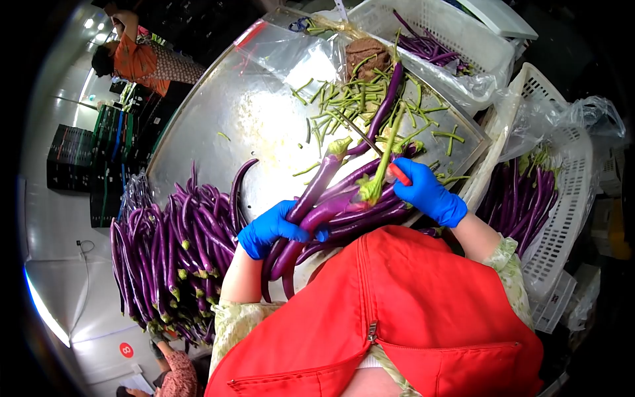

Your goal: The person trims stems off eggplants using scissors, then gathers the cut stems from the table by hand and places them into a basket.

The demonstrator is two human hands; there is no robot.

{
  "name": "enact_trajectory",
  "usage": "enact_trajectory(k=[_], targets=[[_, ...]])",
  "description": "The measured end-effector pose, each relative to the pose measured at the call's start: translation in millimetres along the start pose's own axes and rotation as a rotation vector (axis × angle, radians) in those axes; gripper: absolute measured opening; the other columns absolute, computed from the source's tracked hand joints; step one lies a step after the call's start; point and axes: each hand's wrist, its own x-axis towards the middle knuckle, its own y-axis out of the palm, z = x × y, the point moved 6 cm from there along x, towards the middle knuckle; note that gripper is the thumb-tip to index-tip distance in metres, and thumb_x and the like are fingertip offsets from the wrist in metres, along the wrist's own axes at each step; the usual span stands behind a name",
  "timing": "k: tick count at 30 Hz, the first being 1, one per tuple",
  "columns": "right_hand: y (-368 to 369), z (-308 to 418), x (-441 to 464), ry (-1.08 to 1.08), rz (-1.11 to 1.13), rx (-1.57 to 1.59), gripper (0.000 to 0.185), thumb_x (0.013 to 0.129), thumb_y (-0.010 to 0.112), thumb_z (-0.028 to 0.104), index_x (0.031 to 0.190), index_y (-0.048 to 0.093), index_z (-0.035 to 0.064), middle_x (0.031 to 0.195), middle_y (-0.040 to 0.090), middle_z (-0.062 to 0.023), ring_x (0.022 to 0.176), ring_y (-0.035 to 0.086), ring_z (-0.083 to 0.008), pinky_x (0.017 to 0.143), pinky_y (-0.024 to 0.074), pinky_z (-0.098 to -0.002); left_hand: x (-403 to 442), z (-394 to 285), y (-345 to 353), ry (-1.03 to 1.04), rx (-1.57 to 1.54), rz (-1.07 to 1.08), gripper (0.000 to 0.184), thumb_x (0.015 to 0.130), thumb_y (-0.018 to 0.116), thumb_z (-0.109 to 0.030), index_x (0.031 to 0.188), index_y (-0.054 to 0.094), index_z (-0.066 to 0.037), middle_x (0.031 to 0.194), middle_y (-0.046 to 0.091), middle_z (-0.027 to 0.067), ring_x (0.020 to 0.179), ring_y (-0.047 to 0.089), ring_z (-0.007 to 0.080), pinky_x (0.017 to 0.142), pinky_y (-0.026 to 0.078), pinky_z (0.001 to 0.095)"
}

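Note:
My left hand (274, 229), in a blue glove, is wrapped round long purple eggplants (322, 212); at least two pass through its grip, with green stem ends pointing away from me. My right hand (428, 192), also blue-gloved, is closed on the red handle of a knife (399, 174). Its thin dark blade seems to reach up and left past the stems, partly hidden. More eggplants lie beneath and between both hands. One long eggplant (389, 102) stretches toward the far side among cut green stems (340, 106) scattered on the metal table (211, 142).
A large pile of eggplants (178, 245) covers the table's left end. White crates (569, 159) with eggplants and plastic film stand at right, another crate (486, 56) behind. A brown cloth (365, 58) lies at the back. Other people (152, 63) are at the left.

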Motion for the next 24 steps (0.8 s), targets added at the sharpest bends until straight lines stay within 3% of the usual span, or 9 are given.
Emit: enact_trajectory(k=[1,4,5,8,12,14,15,18,24], targets=[[-1.7,-0.5,-2.2,0.083,0.04,-0.032,0.036,0.076,0.056,0.009,0.11,0.053,-0.0007,0.075,0.051,-0.0093,0.065,0.047,-0.0143,0.064,0.0423,-0.0273,-0.2,-3.6,0.1,0.048,-0.004,-0.022,0.046,0.065,0.069,-0.002,0.109,0.061,0.003,0.097,0.067,0.0109,0.092,0.063,0.0196,0.091,0.047,0.0309],[-0.3,-12.7,-8.2,0.118,-0.002,0.355,0.031,0.077,0.059,0.011,0.106,0.055,0.0012,0.078,0.05,0.0016,0.069,0.045,-0.0099,0.064,0.0409,-0.0257,-8.9,-14.1,-11.0,0.117,0.05,-0.156,0.041,0.066,0.067,-0.002,0.106,0.062,0.004,0.096,0.067,0.0111,0.09,0.064,0.0196,0.089,0.047,0.0301],[-0.1,-18.4,-17.6,0.32,0.153,0.494,0.043,0.075,0.059,0.009,0.117,0.053,0.0022,0.092,0.055,-0.0003,0.085,0.051,-0.0103,0.077,0.0423,-0.0243,-12.9,-14.5,-16.3,0.126,0.051,-0.214,0.041,0.065,0.066,-0.003,0.105,0.062,0.005,0.095,0.067,0.0113,0.091,0.064,0.0199,0.088,0.047,0.0297],[8.0,-19.6,-30.6,0.257,0.364,0.731,0.05,0.077,0.057,0.0,0.126,0.048,-0.0008,0.099,0.052,0.0,0.09,0.049,-0.0078,0.083,0.04,-0.0223,-16.9,-16.2,-20.6,0.134,0.015,-0.246,0.04,0.065,0.065,-0.003,0.104,0.062,0.005,0.093,0.067,0.0112,0.09,0.064,0.0206,0.089,0.047,0.0305],[10.8,3.7,-27.6,0.18,0.448,0.634,0.057,0.077,0.057,0.0,0.133,0.043,-0.0007,0.099,0.052,-0.0009,0.093,0.048,-0.0083,0.085,0.0397,-0.0226,-9.6,-7.5,-19.9,0.081,0.058,-0.223,0.044,0.06,0.066,-0.006,0.103,0.062,0.004,0.092,0.066,0.0109,0.089,0.061,0.0208,0.088,0.045,0.0315],[9.7,6.3,-24.5,0.169,0.442,0.592,0.056,0.076,0.058,0.005,0.131,0.045,-0.0013,0.101,0.053,-0.0025,0.095,0.049,-0.011,0.086,0.0397,-0.025,-7.1,-4.2,-17.5,0.053,0.089,-0.202,0.044,0.06,0.065,-0.005,0.103,0.062,0.004,0.093,0.066,0.0112,0.09,0.061,0.0209,0.089,0.045,0.0317],[9.5,6.5,-23.7,0.165,0.441,0.571,0.056,0.076,0.059,0.008,0.13,0.045,-0.0015,0.103,0.054,-0.0032,0.096,0.05,-0.0124,0.086,0.0397,-0.0262,-5.6,-1.7,-19.3,0.059,0.059,-0.159,0.038,0.066,0.065,-0.001,0.104,0.062,0.004,0.094,0.067,0.0105,0.091,0.063,0.0195,0.09,0.046,0.0301],[10.2,2.5,-22.9,0.196,0.425,0.575,0.047,0.078,0.058,0.009,0.123,0.05,-0.0009,0.095,0.054,-0.0019,0.089,0.049,-0.0109,0.083,0.0408,-0.0263,-6.3,-1.2,-17.2,0.038,0.044,-0.165,0.039,0.066,0.065,-0.001,0.105,0.061,0.004,0.095,0.067,0.0107,0.092,0.063,0.0195,0.091,0.046,0.0297],[-6.4,-1.3,-22.4,0.08,0.28,0.114,0.036,0.081,0.059,0.01,0.115,0.055,-0.001,0.091,0.056,-0.0026,0.084,0.05,-0.0102,0.078,0.0439,-0.028,-9.5,4.0,-22.2,0.026,0.057,-0.23,0.042,0.061,0.066,-0.004,0.102,0.063,0.004,0.093,0.066,0.0105,0.09,0.062,0.0208,0.09,0.045,0.0315]])
